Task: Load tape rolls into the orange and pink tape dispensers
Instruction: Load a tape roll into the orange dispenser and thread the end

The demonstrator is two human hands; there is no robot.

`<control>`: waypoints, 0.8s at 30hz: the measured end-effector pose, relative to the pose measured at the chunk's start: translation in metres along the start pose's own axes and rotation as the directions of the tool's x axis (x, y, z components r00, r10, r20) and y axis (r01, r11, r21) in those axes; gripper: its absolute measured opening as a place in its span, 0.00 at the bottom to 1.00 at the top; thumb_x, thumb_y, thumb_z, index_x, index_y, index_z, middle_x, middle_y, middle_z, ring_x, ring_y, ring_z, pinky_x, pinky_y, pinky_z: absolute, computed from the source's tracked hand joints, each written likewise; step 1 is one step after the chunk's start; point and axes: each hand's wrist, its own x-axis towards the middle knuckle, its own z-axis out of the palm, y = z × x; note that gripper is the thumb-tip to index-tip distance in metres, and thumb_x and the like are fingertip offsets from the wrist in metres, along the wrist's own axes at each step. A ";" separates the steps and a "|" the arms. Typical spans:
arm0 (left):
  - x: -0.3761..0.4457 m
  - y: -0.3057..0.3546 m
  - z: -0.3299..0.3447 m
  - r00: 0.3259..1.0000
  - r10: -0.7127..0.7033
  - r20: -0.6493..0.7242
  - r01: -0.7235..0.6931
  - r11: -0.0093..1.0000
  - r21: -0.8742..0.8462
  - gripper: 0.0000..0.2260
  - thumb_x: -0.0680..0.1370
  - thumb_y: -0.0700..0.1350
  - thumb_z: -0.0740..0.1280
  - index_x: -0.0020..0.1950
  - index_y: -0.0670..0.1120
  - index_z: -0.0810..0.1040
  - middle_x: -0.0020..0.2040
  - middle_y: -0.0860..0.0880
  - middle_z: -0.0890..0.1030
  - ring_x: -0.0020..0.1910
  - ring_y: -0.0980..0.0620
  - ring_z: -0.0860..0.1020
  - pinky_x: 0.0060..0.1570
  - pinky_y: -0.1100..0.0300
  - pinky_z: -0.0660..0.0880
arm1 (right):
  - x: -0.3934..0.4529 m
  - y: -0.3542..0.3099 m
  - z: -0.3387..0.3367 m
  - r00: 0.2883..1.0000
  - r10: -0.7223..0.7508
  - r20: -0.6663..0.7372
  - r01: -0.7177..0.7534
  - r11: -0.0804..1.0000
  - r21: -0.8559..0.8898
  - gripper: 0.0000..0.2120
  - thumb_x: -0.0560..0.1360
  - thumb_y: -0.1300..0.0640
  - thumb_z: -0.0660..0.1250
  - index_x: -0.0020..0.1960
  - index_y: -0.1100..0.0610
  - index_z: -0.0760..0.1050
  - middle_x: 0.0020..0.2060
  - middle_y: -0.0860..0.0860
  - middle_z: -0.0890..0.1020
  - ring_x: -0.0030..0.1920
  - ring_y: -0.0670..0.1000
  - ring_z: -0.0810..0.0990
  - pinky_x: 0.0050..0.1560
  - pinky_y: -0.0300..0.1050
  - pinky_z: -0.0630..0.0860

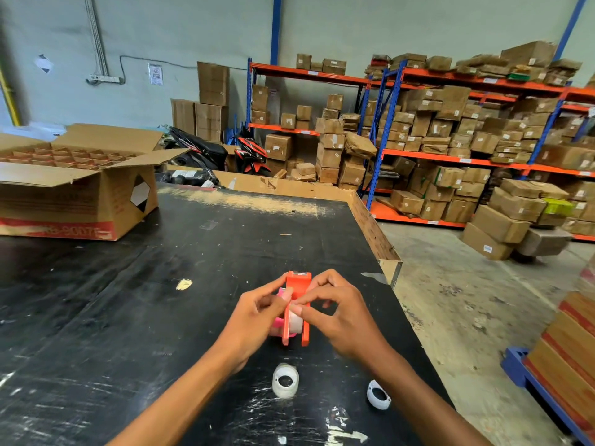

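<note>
both hands meet over the scuffed black worktable (135,317) near its right edge. the orange plastic tape dispenser (297,307) stands on the tabletop between them, its cutter end pointing away from the person, and a white roll of tape (295,320) sits between its two side walls. the left hand (254,320) curls against the dispenser's left side with its fingertips on the top of the orange body, grasping it; the right hand (341,313) pinches at the top of the white roll with thumb and forefinger, the other fingers bent over the dispenser's right side. the pink plastic tape dispenser (280,317) lies just beside the orange one on its left, mostly hidden behind the left hand (only slivers of pink show). nearer the person, two more white tape rolls lie loose on the table, well apart from the hands: one (285,380) below the dispensers, the other (378,394) off to the right close to the right forearm. an open brown cardboard box (74,201) with divider cells stands at the table's far left.
</note>
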 end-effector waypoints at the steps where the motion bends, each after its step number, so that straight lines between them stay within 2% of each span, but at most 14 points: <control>1: -0.001 0.000 0.000 1.000 0.000 0.008 0.000 1.000 0.010 0.13 0.78 0.47 0.65 0.60 0.60 0.78 0.48 0.39 0.85 0.43 0.45 0.84 0.32 0.56 0.81 | 0.000 0.001 0.000 1.000 -0.016 0.013 0.017 1.000 -0.022 0.02 0.71 0.56 0.73 0.43 0.51 0.84 0.42 0.49 0.76 0.44 0.44 0.74 0.43 0.31 0.69; 3: -0.003 0.000 -0.001 1.000 -0.006 0.025 0.005 1.000 0.018 0.12 0.78 0.47 0.65 0.54 0.65 0.80 0.45 0.43 0.85 0.43 0.46 0.84 0.32 0.56 0.81 | 0.000 0.002 0.001 0.997 -0.060 0.044 0.063 0.996 -0.070 0.02 0.72 0.57 0.72 0.42 0.55 0.82 0.42 0.48 0.76 0.44 0.43 0.74 0.44 0.31 0.68; 5: -0.004 -0.001 -0.002 0.999 -0.017 0.039 0.017 1.000 0.012 0.12 0.78 0.48 0.65 0.52 0.66 0.80 0.46 0.44 0.86 0.42 0.47 0.84 0.32 0.57 0.81 | 0.000 0.003 0.001 0.994 -0.099 0.050 0.103 0.990 -0.094 0.03 0.73 0.57 0.71 0.42 0.57 0.81 0.43 0.47 0.76 0.44 0.41 0.74 0.45 0.30 0.68; 8: -0.005 -0.002 -0.002 0.997 -0.034 0.069 0.033 0.999 0.020 0.12 0.77 0.49 0.65 0.59 0.61 0.79 0.44 0.49 0.87 0.42 0.51 0.83 0.31 0.58 0.80 | 0.008 0.002 -0.005 0.992 -0.126 0.013 0.127 0.982 -0.141 0.03 0.74 0.58 0.69 0.42 0.57 0.80 0.47 0.47 0.76 0.48 0.39 0.74 0.49 0.28 0.67; 10: -0.007 -0.003 -0.003 0.995 -0.047 0.085 0.044 0.999 0.030 0.15 0.76 0.51 0.66 0.62 0.58 0.78 0.44 0.50 0.87 0.41 0.52 0.83 0.33 0.57 0.81 | 0.017 0.001 -0.010 0.994 -0.112 -0.016 0.108 0.982 -0.157 0.03 0.74 0.59 0.69 0.43 0.58 0.80 0.50 0.49 0.78 0.51 0.42 0.76 0.51 0.30 0.70; 12: -0.009 -0.005 -0.003 0.993 -0.055 0.103 0.052 0.998 0.027 0.16 0.75 0.53 0.66 0.63 0.58 0.78 0.49 0.46 0.86 0.42 0.53 0.83 0.34 0.57 0.81 | 0.024 -0.001 -0.015 0.998 -0.058 -0.016 0.056 0.991 -0.123 0.04 0.74 0.60 0.69 0.44 0.60 0.80 0.48 0.52 0.81 0.48 0.44 0.79 0.49 0.31 0.74; 14: -0.010 -0.005 -0.003 0.991 -0.055 0.119 0.054 0.998 0.015 0.16 0.74 0.54 0.66 0.62 0.59 0.78 0.53 0.44 0.85 0.44 0.53 0.83 0.35 0.58 0.80 | 0.030 -0.002 -0.018 0.999 0.028 0.021 -0.027 0.997 -0.077 0.05 0.74 0.60 0.69 0.43 0.61 0.80 0.41 0.52 0.83 0.40 0.42 0.80 0.42 0.31 0.75; 16: -0.011 -0.004 -0.004 0.989 -0.059 0.135 0.057 0.998 0.016 0.18 0.71 0.58 0.69 0.61 0.61 0.78 0.52 0.44 0.85 0.43 0.53 0.83 0.35 0.60 0.79 | 0.032 -0.001 -0.017 0.997 0.073 0.040 -0.069 0.993 -0.091 0.05 0.74 0.59 0.69 0.42 0.60 0.80 0.35 0.49 0.83 0.35 0.41 0.79 0.37 0.32 0.74; 18: -0.011 -0.004 -0.005 0.989 -0.062 0.135 0.055 0.997 0.050 0.21 0.67 0.60 0.74 0.59 0.64 0.78 0.47 0.47 0.85 0.42 0.54 0.83 0.36 0.61 0.79 | 0.033 0.000 -0.016 0.996 0.086 0.037 -0.082 0.991 -0.104 0.05 0.74 0.58 0.70 0.41 0.59 0.80 0.34 0.51 0.83 0.33 0.43 0.78 0.36 0.36 0.74; 21: -0.010 -0.006 -0.007 0.989 -0.054 0.136 0.045 0.996 0.072 0.29 0.63 0.54 0.79 0.63 0.60 0.77 0.43 0.50 0.84 0.41 0.54 0.81 0.36 0.62 0.78 | 0.034 -0.002 -0.015 0.993 0.107 0.042 -0.102 0.990 -0.102 0.06 0.75 0.57 0.69 0.41 0.60 0.81 0.36 0.56 0.85 0.34 0.46 0.79 0.37 0.41 0.75; 24: -0.010 -0.005 -0.010 0.987 -0.028 0.156 0.015 0.996 0.083 0.31 0.65 0.48 0.78 0.67 0.54 0.75 0.52 0.39 0.82 0.44 0.51 0.79 0.42 0.59 0.79 | 0.037 -0.003 -0.017 0.977 0.193 0.090 -0.188 0.980 -0.062 0.08 0.75 0.57 0.69 0.43 0.63 0.80 0.40 0.59 0.85 0.40 0.54 0.83 0.45 0.51 0.79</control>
